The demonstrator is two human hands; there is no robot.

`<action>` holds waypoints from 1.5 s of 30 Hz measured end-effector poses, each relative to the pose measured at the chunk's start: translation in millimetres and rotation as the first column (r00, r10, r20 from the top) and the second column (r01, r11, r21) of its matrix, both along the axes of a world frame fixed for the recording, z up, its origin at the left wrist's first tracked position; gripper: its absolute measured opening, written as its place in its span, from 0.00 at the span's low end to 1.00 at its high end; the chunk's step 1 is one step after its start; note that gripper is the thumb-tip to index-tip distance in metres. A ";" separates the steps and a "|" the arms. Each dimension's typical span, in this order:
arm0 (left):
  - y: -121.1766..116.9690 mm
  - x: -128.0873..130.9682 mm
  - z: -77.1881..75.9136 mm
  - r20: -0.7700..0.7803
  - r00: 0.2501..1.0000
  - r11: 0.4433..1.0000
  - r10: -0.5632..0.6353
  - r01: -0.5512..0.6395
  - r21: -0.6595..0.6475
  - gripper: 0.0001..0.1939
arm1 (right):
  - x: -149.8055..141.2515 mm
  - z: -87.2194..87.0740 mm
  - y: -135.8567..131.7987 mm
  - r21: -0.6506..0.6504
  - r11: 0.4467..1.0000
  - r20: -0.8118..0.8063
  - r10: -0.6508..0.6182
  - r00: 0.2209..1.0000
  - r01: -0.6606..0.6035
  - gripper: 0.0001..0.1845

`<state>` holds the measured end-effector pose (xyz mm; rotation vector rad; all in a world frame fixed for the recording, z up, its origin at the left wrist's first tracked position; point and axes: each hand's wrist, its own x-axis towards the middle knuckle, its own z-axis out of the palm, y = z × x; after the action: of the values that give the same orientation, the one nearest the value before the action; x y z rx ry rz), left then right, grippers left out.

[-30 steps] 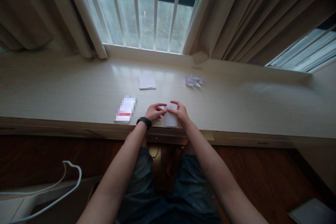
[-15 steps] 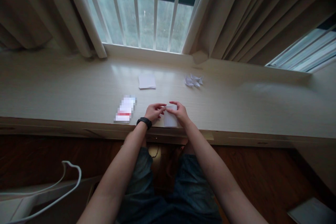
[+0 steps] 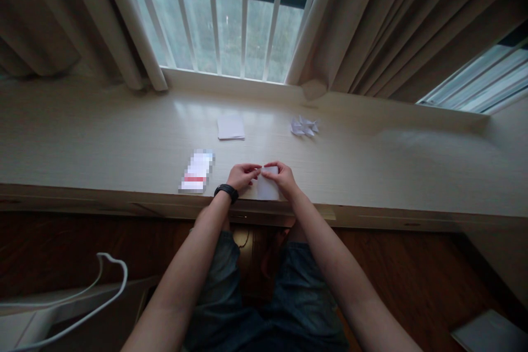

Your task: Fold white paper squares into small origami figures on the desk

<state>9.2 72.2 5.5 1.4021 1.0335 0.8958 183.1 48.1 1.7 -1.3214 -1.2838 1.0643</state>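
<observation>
A small white sheet of paper (image 3: 268,188), seemingly folded, is at the front edge of the pale desk. My left hand (image 3: 244,177), with a black band on its wrist, pinches the paper's upper left corner between thumb and fingertips. Across the top of the sheet, my right hand (image 3: 282,177) grips it with the thumb in front and the fingers behind. Both sets of fingertips nearly meet at that corner. Beyond my hands lie a stack of square white paper (image 3: 231,127) and a cluster of folded paper pieces (image 3: 304,126).
A blurred-out, phone-shaped object (image 3: 197,171) lies left of my hands on the desk (image 3: 391,170). Behind the desk are a barred window (image 3: 229,27) and curtains (image 3: 371,22). A white curved frame (image 3: 124,275) stands at the lower left.
My right fingers have drawn slightly down and left along the paper's top edge, toward the left fingertips. My left hand stays almost where it was.
</observation>
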 end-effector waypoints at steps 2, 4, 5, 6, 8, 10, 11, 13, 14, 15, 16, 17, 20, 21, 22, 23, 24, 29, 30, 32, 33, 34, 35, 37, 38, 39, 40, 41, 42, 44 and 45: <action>0.0 -0.1 -1.1 0.004 1.000 1.000 0.000 0.000 -0.004 0.22 | 0.6 -1.1 0.6 -0.029 0.999 -0.004 -0.013 1.000 0.013 0.21; -0.1 -0.4 -1.7 0.008 1.000 1.000 0.004 -0.004 -0.010 0.21 | 1.5 -1.3 0.9 -0.052 0.998 -0.028 -0.023 0.999 0.021 0.20; -0.2 -0.8 -1.6 0.012 1.000 1.000 0.006 -0.005 -0.015 0.20 | 2.3 -0.8 0.9 -0.061 0.998 -0.050 -0.022 0.998 0.019 0.20; -0.2 -1.2 -1.4 0.017 1.000 1.000 0.009 -0.009 -0.023 0.20 | 3.4 0.0 0.8 -0.073 0.997 -0.078 -0.015 0.997 0.010 0.20; -0.3 -2.2 -0.4 0.025 0.999 0.999 0.021 -0.020 -0.050 0.20 | 6.7 2.4 0.9 -0.094 0.995 -0.135 0.005 0.991 -0.018 0.21; -0.3 -3.2 0.4 0.039 0.998 0.996 0.042 -0.039 -0.079 0.20 | 11.3 5.2 1.9 -0.110 0.993 -0.161 0.017 0.987 -0.035 0.21; -0.2 -3.6 0.6 0.047 0.998 0.995 0.053 -0.048 -0.091 0.20 | 13.6 6.5 2.9 -0.115 0.993 -0.158 0.015 0.987 -0.034 0.21; 0.1 -4.1 0.2 0.067 0.996 0.993 0.067 -0.059 -0.104 0.21 | 17.4 9.0 5.2 -0.123 0.992 -0.136 0.006 0.991 -0.023 0.21; 0.2 -4.2 -0.3 0.074 0.995 0.992 0.072 -0.063 -0.108 0.21 | 18.5 10.2 6.3 -0.126 0.992 -0.125 0.000 0.992 -0.016 0.21; 0.3 -4.2 -0.9 0.078 0.994 0.991 0.077 -0.068 -0.113 0.22 | 18.9 11.4 7.2 -0.129 0.992 -0.115 -0.008 0.993 -0.007 0.21; 0.4 -4.2 -1.6 0.079 0.993 0.990 0.084 -0.075 -0.118 0.22 | 18.7 12.6 7.8 -0.134 0.991 -0.106 -0.016 0.994 0.001 0.21; 0.5 -4.2 -2.2 0.079 0.992 0.989 0.096 -0.086 -0.119 0.22 | 18.1 13.9 8.0 -0.142 0.990 -0.095 -0.019 0.995 0.006 0.21; 0.4 -4.4 -3.0 0.079 0.989 0.987 0.127 -0.118 -0.105 0.22 | 16.3 17.1 6.9 -0.185 0.983 -0.058 -0.010 0.998 -0.001 0.22; 0.4 -4.6 -3.0 0.079 0.989 0.988 0.129 -0.121 -0.098 0.22 | 16.1 17.7 6.4 -0.199 0.980 -0.052 -0.003 0.999 -0.008 0.23; 0.4 -4.7 -2.9 0.077 0.989 0.989 0.125 -0.117 -0.095 0.22 | 16.3 18.1 6.0 -0.208 0.978 -0.053 0.001 0.999 -0.012 0.23; 0.5 -4.8 -2.7 0.075 0.990 0.989 0.119 -0.112 -0.096 0.22 | 16.7 18.2 5.7 -0.215 0.977 -0.057 -0.001 0.998 -0.011 0.23; 0.6 -4.9 -2.5 0.073 0.991 0.989 0.113 -0.105 -0.100 0.22 | 17.2 18.3 5.6 -0.219 0.976 -0.065 -0.007 0.998 -0.007 0.23; 0.6 -4.9 -1.9 0.088 0.986 0.984 0.144 -0.133 -0.120 0.22 | 15.5 20.5 4.5 -0.267 0.964 -0.097 -0.028 0.995 0.001 0.25; 0.3 -4.8 -1.8 0.096 0.983 0.982 0.157 -0.145 -0.121 0.21 | 14.3 21.2 3.7 -0.295 0.956 -0.108 -0.023 0.994 -0.010 0.26; -0.6 -4.7 -1.6 0.111 0.978 0.978 0.179 -0.165 -0.124 0.21 | 12.1 22.3 1.6 -0.347 0.937 -0.128 -0.010 0.992 -0.036 0.29; -1.0 -4.7 -1.5 0.118 0.976 0.977 0.185 -0.170 -0.128 0.21 | 11.3 22.6 0.4 -0.362 0.931 -0.137 -0.003 0.990 -0.048 0.31; -1.2 -4.8 -1.5 0.124 0.975 0.977 0.186 -0.169 -0.132 0.22 | 10.8 22.9 -0.7 -0.369 0.928 -0.145 0.006 0.989 -0.059 0.31; -1.3 -5.0 -1.5 0.130 0.974 0.977 0.184 -0.166 -0.135 0.22 | 10.5 23.1 -1.8 -0.369 0.927 -0.149 0.011 0.989 -0.066 0.32; -0.8 -5.6 -1.8 0.139 0.974 0.978 0.177 -0.159 -0.133 0.23 | 10.5 23.7 -3.9 -0.364 0.928 -0.158 0.018 0.987 -0.075 0.32; -0.3 -5.9 -2.1 0.141 0.975 0.979 0.172 -0.154 -0.132 0.23 | 10.6 24.3 -4.9 -0.361 0.930 -0.162 0.018 0.987 -0.076 0.32; 0.3 -6.3 -2.4 0.140 0.975 0.979 0.171 -0.152 -0.133 0.23 | 10.6 24.9 -6.0 -0.359 0.930 -0.163 0.020 0.986 -0.078 0.32; 0.8 -6.8 -2.8 0.137 0.975 0.978 0.175 -0.156 -0.136 0.24 | 10.5 25.5 -7.2 -0.360 0.929 -0.165 0.027 0.986 -0.085 0.33; 1.3 -7.1 -3.2 0.135 0.974 0.977 0.180 -0.161 -0.141 0.24 | 10.4 26.1 -8.6 -0.366 0.925 -0.166 0.040 0.985 -0.099 0.34; 1.7 -7.4 -3.6 0.134 0.973 0.975 0.186 -0.166 -0.147 0.24 | 10.2 26.4 -10.1 -0.373 0.920 -0.163 0.059 0.985 -0.117 0.36; 2.2 -7.7 -4.8 0.140 0.970 0.972 0.198 -0.177 -0.154 0.23 | 10.1 26.1 -13.4 -0.385 0.910 -0.148 0.104 0.984 -0.154 0.38; 2.3 -7.7 -5.5 0.143 0.969 0.972 0.202 -0.180 -0.153 0.23 | 10.3 25.5 -15.1 -0.386 0.907 -0.137 0.124 0.983 -0.168 0.38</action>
<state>1.5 74.6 0.0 1.1095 1.1012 1.0377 193.4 33.0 27.3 -1.4541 -1.1341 1.5449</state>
